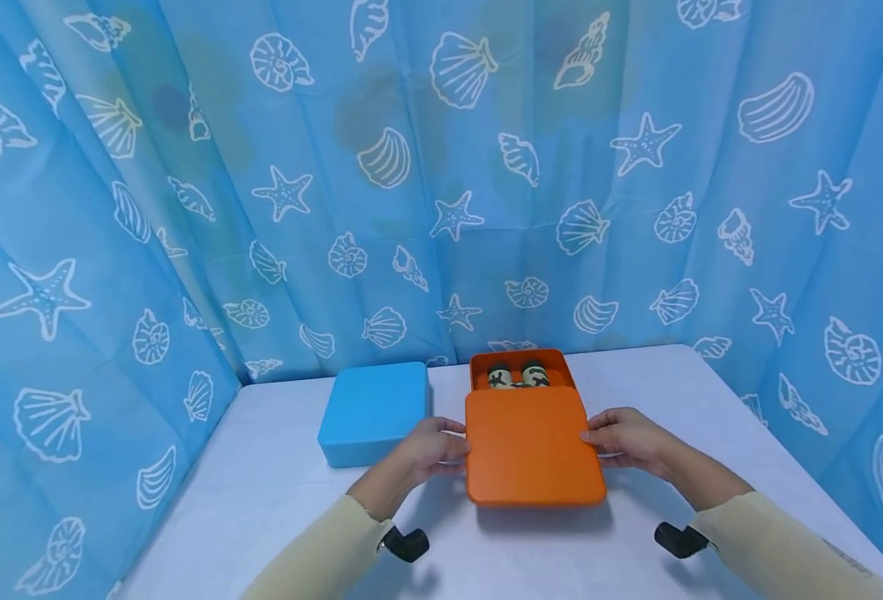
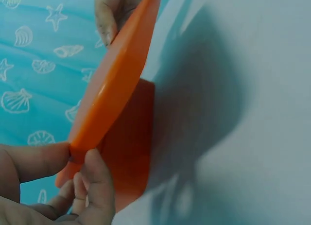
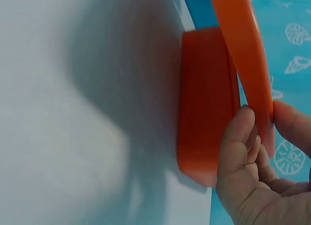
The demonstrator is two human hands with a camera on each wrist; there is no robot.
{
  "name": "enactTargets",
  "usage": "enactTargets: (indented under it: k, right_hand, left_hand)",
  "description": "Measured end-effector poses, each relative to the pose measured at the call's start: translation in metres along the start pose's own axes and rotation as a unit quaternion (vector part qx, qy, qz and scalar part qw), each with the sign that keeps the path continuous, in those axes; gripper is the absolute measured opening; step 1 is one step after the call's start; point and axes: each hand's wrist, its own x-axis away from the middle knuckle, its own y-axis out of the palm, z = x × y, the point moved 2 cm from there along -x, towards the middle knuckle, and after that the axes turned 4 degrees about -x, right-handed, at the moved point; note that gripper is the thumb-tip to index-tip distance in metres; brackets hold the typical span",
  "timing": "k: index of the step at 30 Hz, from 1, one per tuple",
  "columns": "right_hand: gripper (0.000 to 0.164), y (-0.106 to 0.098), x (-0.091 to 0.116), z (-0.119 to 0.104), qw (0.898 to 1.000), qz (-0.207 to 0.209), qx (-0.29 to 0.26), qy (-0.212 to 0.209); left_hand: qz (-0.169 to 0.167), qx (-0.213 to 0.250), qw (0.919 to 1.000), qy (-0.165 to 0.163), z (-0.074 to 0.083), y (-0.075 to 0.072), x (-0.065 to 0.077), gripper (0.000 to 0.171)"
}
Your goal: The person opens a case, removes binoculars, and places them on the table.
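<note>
An orange lid [image 1: 534, 450] is pinched at its left edge by my left hand [image 1: 433, 450] and at its right edge by my right hand [image 1: 632, 442]. It is raised and tilted over the near part of an orange box [image 1: 557, 367], whose far end shows uncovered. Inside the box lie camouflage-patterned binoculars [image 1: 534, 374], partly hidden under the lid. In the left wrist view, thumb and fingers hold the rim of the lid [image 2: 109, 84] above the box wall [image 2: 129, 152]. The right wrist view shows a gap between the lid [image 3: 248, 55] and the box [image 3: 206, 103].
A closed light blue box [image 1: 377, 408] stands on the white table [image 1: 261, 483], left of the orange one. Behind the table hangs a blue curtain [image 1: 486, 250] with white shell and starfish prints, which also runs along both sides.
</note>
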Motion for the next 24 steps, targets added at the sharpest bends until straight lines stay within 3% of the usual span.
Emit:
enactTargets:
  k: [13, 24]
  right_hand:
    - [0.052, 0.005, 0.026, 0.020, 1.000, 0.003, 0.018, 0.020]
    - [0.041, 0.005, 0.044, 0.038, 0.998, -0.009, 0.027, 0.050]
  left_hand:
    - [0.004, 0.016, 0.9998, 0.015, -0.028, 0.015, 0.033, 0.033]
    - [-0.012, 0.008, 0.9997, -0.022, -0.047, 0.030, 0.045, 0.029]
